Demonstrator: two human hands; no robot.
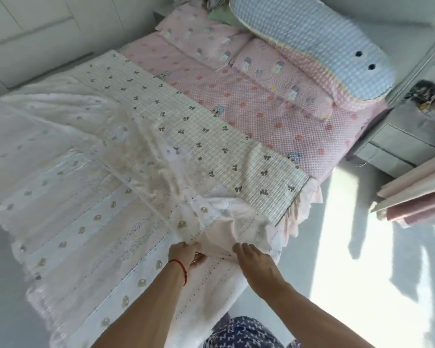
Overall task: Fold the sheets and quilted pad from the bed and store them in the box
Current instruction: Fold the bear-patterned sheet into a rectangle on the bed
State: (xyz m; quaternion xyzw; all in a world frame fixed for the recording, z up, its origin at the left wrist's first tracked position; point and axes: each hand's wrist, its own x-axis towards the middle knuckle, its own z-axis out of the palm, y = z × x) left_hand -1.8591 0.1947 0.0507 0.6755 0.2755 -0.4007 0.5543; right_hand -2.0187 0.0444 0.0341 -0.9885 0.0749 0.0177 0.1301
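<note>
Head view, we see left hand (185,253) pinching the white sheet (91,222) bunched at the bed (274,96) corner, right hand (258,262) flat, fingers straight, pressing it.

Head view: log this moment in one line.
left hand grips white sheet | right hand on sheet | sheet unfolded on bed

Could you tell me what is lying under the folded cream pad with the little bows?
At its far side the bow pad overlaps the pink dotted sheet; its near end lies over the white sheet. Whatever sits directly beneath its middle is covered.
</note>
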